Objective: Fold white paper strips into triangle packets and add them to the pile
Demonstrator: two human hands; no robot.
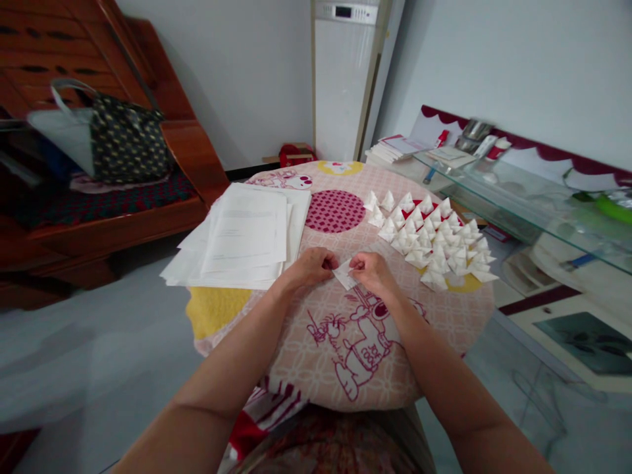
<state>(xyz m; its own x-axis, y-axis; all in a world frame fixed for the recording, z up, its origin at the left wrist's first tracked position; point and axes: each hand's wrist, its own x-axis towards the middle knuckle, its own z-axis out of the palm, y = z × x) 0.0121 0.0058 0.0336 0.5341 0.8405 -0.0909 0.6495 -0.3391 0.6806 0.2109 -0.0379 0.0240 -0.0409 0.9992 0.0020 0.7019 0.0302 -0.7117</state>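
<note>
round and dressed in pink cartoon-printed cloth [309, 365], the worktop [454, 332] spreads before the person i am watching. the left grip [315, 265] pinches one side of a small folded white paper [345, 276] and the right grip [374, 272] pinches the other, so it sits right between the two. left of the left grip lies a stack of loose white sheets [247, 230], the top one bearing faint printed lines. beyond the right grip, off to its right, stand many pointed folded-paper pieces [429, 230]. well past both rises a tall white appliance [342, 85].
</note>
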